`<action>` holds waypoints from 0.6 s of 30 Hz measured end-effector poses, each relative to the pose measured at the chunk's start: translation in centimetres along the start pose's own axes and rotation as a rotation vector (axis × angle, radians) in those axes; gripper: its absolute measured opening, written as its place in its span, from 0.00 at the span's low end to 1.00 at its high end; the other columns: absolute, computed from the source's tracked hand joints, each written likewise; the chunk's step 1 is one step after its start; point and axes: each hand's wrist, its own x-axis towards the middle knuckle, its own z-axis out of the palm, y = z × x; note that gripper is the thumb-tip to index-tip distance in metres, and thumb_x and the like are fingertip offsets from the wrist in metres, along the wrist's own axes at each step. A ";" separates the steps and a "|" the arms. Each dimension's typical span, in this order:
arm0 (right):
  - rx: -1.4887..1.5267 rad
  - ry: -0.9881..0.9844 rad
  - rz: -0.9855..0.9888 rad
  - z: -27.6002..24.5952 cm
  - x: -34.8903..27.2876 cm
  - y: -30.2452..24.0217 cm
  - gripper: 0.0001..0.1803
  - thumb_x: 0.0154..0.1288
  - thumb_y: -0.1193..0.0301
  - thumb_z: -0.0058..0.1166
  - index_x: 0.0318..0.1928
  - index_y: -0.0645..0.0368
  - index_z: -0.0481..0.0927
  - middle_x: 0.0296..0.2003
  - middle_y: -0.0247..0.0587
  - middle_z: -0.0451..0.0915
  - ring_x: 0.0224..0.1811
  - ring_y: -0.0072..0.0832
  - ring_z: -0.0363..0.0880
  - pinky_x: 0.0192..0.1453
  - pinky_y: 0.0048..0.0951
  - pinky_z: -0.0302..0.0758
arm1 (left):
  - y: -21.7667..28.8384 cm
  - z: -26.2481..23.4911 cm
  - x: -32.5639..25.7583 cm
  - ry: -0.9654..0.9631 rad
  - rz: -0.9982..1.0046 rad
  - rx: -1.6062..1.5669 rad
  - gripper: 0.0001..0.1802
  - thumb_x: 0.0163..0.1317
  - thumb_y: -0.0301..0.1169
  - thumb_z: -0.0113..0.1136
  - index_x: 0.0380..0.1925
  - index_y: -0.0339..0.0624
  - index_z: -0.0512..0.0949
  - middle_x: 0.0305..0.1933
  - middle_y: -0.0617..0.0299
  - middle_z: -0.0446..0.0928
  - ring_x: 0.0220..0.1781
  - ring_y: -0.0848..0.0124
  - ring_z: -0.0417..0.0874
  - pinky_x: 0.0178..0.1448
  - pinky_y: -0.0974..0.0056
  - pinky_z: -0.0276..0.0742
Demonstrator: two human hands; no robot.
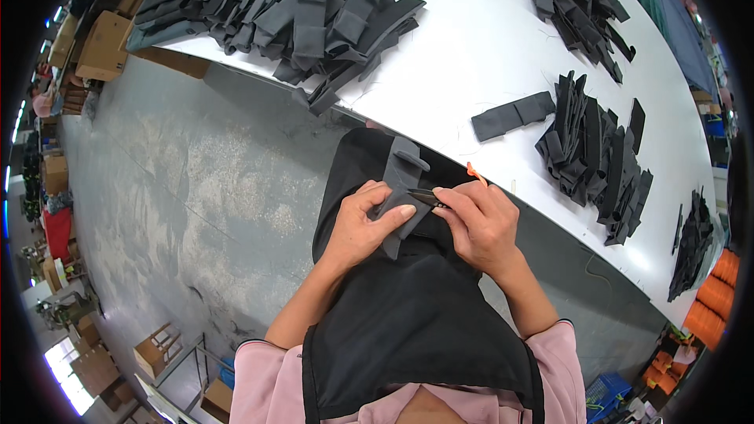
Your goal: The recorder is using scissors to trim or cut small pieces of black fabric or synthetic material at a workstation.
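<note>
My left hand [357, 224] is closed on a dark grey fabric strip [399, 173] with a raised folded flap, held above my lap. Its thumb presses on the strip's near part. In my right hand [488, 224] is a small pair of dark thread snips [425, 197], pinched between thumb and fingers. The blades lie at the strip's right edge, close to my left thumb. Whether the blades touch a thread cannot be made out. An orange cord loop [476, 173] sticks out beyond my right fingers. A black apron [416, 322] covers my lap under the work.
Past my hands stands a white table [463, 47], its edge running diagonally. A large heap of grey strips [314, 16] overhangs it at left. One single strip [513, 115] lies beside a bundle of strips [601, 153]. More piles lie farther right. Cardboard boxes [104, 45] stand at far left.
</note>
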 end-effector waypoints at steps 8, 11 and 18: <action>0.076 -0.080 -0.144 -0.4 0.5 1.3 0.14 0.47 0.75 0.64 0.37 0.57 0.80 0.27 0.31 0.73 0.24 0.26 0.72 0.27 0.26 0.65 | 0.1 -1.1 0.0 -0.244 -0.108 -0.008 0.14 0.55 0.36 0.66 0.32 0.34 0.79 0.27 0.65 0.71 0.35 0.74 0.69 0.40 0.69 0.64; 0.346 -0.086 0.093 -0.1 0.5 0.8 0.12 0.48 0.78 0.62 0.37 0.59 0.80 0.27 0.34 0.73 0.25 0.25 0.72 0.28 0.24 0.66 | 0.2 -1.0 0.1 -0.291 -0.118 -0.081 0.16 0.54 0.37 0.67 0.32 0.34 0.79 0.30 0.64 0.72 0.36 0.74 0.69 0.41 0.69 0.65; 0.484 -0.066 0.353 -0.6 -0.8 0.4 0.12 0.49 0.78 0.62 0.37 0.59 0.81 0.28 0.36 0.74 0.24 0.28 0.71 0.28 0.25 0.68 | 0.0 -1.1 -0.1 -0.235 -0.207 -0.117 0.16 0.54 0.37 0.68 0.31 0.34 0.79 0.31 0.65 0.71 0.36 0.76 0.69 0.40 0.70 0.65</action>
